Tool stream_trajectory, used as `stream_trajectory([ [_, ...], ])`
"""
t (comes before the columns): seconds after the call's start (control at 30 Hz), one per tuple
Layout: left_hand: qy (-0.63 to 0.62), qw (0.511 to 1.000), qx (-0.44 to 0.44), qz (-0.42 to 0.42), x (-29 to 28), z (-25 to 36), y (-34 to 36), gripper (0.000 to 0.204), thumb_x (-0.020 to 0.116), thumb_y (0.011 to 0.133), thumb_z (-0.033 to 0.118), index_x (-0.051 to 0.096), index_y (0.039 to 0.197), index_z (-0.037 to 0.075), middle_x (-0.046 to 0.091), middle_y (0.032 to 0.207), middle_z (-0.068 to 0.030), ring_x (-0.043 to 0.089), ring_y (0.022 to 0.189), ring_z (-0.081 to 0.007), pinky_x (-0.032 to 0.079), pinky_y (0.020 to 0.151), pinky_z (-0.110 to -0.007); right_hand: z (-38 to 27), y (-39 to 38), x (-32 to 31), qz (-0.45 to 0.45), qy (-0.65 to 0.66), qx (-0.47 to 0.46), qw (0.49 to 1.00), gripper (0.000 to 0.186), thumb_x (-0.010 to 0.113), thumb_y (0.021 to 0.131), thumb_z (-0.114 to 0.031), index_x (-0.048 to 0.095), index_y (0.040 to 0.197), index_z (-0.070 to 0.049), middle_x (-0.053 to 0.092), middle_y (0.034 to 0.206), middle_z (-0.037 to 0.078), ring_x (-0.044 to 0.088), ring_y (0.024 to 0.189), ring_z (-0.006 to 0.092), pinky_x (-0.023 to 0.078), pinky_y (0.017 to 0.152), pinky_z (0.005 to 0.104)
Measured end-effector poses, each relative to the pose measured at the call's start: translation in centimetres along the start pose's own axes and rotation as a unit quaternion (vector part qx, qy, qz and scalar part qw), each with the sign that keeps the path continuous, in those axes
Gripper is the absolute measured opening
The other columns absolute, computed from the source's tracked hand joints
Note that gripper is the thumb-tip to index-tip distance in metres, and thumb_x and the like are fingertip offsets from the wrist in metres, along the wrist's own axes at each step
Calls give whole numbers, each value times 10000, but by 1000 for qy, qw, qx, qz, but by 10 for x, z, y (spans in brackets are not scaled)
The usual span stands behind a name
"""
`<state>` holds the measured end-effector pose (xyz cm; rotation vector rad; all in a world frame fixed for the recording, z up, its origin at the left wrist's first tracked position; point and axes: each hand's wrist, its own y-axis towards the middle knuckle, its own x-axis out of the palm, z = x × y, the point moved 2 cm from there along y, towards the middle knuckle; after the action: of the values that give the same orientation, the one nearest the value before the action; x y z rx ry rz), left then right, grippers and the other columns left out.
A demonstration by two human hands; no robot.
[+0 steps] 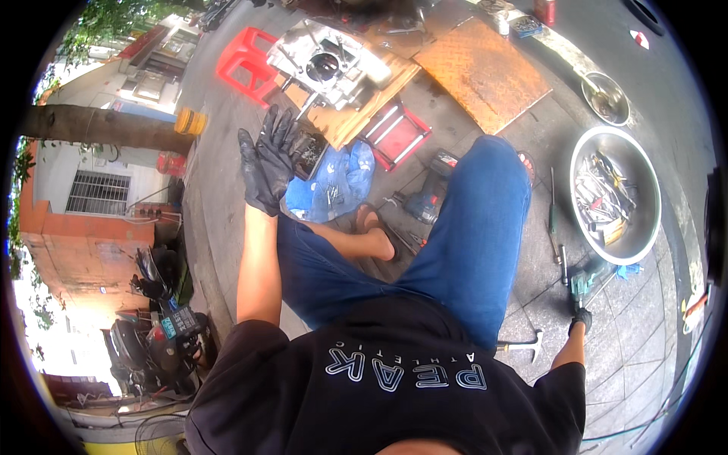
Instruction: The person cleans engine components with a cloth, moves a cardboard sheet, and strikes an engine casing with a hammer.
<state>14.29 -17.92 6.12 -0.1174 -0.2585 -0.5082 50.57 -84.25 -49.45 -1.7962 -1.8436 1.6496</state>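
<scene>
My left hand (267, 161), in a black glove, is raised with its fingers spread and nothing in it. Beyond it, a silver engine casing (322, 64) with a round bore rests on a wooden board (356, 114). Far to the right, near the ground, my gloved right hand (581, 321) is closed around the end of a green power tool (582, 283); the fingers are small here and partly hidden. A long screwdriver (553, 208) and a socket extension (563, 265) lie close to that tool. Beside my right thigh is a hammer (535, 346).
A metal basin (654, 189) of hand tools stands at right, with a smaller bowl (626, 106) beyond. Red stools (246, 64) and a rusty plate (485, 72) are ahead. Between my legs lie a cordless power tool (425, 205) and blue plastic (337, 182). Motorbikes (152, 334) stand left.
</scene>
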Motion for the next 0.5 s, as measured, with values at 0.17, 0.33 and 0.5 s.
stream_trajectory([
  [0.17,-160,984,-29,-70,2,-12,-6,861,403,812,744,369,1406,123,394,1419,-123,456,1209,-257,301,1073,-479,-17,-54,-12,38,-153,-104,982,298,509,854,-281,613,955,-20,620,893,220,516,742,303,423,682,424],
  [0.33,-212,971,18,-109,-21,13,15,909,395,838,713,325,1413,13,380,1437,-145,394,1297,-249,306,1087,-364,14,-91,-19,113,-140,-34,983,406,505,861,-311,612,1029,43,646,1006,240,627,839,366,452,721,456],
  [0.5,-260,958,57,-109,-96,31,22,856,393,878,656,307,1418,-2,361,1449,-141,343,1337,-240,253,1120,-357,47,-185,3,51,61,-39,996,368,518,916,-324,572,708,-25,538,612,58,483,551,176,382,537,328],
])
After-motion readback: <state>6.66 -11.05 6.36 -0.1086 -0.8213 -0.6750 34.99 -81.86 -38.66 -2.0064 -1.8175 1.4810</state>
